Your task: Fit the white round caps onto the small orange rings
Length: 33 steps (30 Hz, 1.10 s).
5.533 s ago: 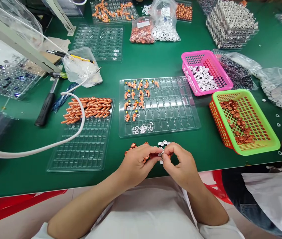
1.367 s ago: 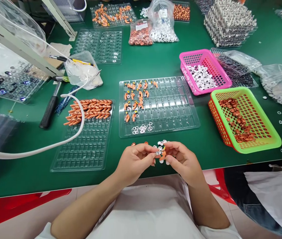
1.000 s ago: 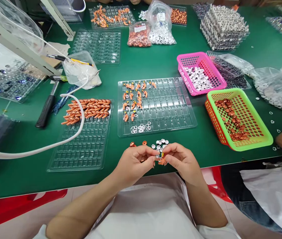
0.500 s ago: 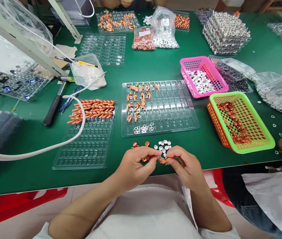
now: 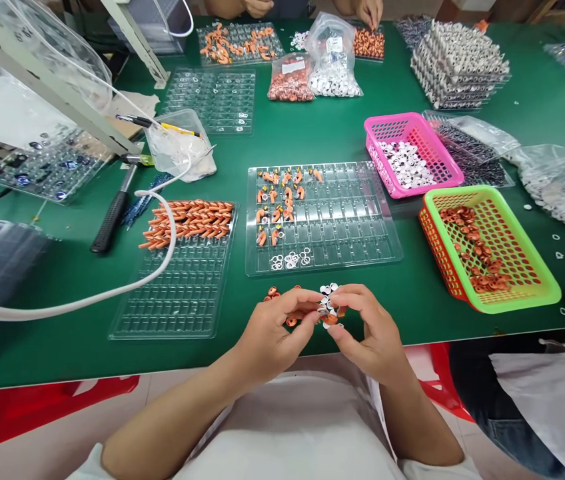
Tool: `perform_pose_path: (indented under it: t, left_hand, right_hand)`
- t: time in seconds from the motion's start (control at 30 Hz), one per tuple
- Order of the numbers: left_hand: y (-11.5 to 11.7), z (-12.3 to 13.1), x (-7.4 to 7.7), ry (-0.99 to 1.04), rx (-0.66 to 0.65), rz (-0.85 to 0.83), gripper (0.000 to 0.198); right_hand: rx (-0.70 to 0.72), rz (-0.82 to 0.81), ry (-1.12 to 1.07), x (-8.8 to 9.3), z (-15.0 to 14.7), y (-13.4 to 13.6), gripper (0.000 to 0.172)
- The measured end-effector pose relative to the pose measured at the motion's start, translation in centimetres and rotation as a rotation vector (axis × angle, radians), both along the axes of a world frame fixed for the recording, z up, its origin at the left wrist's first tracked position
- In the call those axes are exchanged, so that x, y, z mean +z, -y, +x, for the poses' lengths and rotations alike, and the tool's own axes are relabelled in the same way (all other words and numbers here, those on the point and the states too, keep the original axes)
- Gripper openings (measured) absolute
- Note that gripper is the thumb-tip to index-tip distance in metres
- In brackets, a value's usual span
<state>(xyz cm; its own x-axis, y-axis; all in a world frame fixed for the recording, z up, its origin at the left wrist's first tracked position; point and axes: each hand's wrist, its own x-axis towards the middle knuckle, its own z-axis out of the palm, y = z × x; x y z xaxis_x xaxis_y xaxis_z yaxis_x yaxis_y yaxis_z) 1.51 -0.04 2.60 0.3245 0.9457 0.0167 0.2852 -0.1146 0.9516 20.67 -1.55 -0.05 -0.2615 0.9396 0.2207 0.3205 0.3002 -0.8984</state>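
Observation:
My left hand (image 5: 275, 330) pinches a small orange part (image 5: 331, 319) with a pale bit at its edge, between thumb and index finger. On the other side of that part, my right hand (image 5: 370, 333) is open, thumb and index finger apart. Small white caps (image 5: 329, 289) lie on the table just beyond my fingertips. A few round copper-orange caps (image 5: 272, 292) sit beside my left hand, which partly covers them. Ahead is a clear compartment tray (image 5: 335, 250) with several orange hook-shaped pieces (image 5: 288, 212) and thin white rings (image 5: 291, 260).
Left stand a tray of copper-coloured pieces (image 5: 187, 220), a hammer (image 5: 112, 220) and a looping white cable (image 5: 165, 257). Right are a pink basket (image 5: 415, 120) of white caps and a green basket (image 5: 537, 280) of orange caps. A co-worker's hand (image 5: 370, 12) is across the table.
My right finger and thumb have spread apart from the small orange part, while my left hand keeps its pinch. Across the table, a co-worker's hand has come over the orange pieces.

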Motion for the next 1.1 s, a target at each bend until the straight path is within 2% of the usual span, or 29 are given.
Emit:
perform_pose_path:
  t: [0.23, 0.33, 0.4, 0.5, 0.67, 0.8, 0.93, 1.1]
  left_hand:
    - [0.2, -0.3, 0.1, -0.031, -0.005, -0.089, 0.021]
    - [0.0, -1.2, 0.0, -0.063, -0.018, -0.104, 0.028]
    - [-0.2, -2.0, -0.1, -0.12, -0.006, -0.096, 0.031]
    - [-0.8, -3.3, -0.3, -0.254, 0.006, -0.013, 0.027]
    - [-1.0, -4.0, -1.1, -0.428, -0.095, 0.138, 0.015]
    - [-0.6, -3.3, -1.9, -0.516, -0.158, 0.161, 0.013]
    - [-0.4, -2.8, -2.6, -0.54, -0.142, 0.216, 0.005]
    - [-0.5, -2.9, -2.6, -0.505, -0.116, 0.246, 0.008]
  right_hand:
    - [-0.065, 0.15, 0.038, -0.4, -1.7, -0.2, 0.024]
    - [-0.064, 0.158, 0.042, -0.4, -1.9, -0.4, 0.023]
    - [-0.073, 0.094, 0.002, -0.3, -1.4, -0.4, 0.02]
    - [-0.071, -0.091, -0.144, -0.1, 0.0, -0.3, 0.012]
    - [-0.035, -0.293, -0.272, -0.2, 2.1, 0.2, 0.007]
    - [-0.021, -0.326, -0.274, -0.7, 2.0, 0.6, 0.006]
    - [-0.01, -0.316, -0.26, -0.6, 1.4, 0.6, 0.007]
    - [0.016, -0.328, -0.209, -0.2, 1.2, 0.5, 0.009]
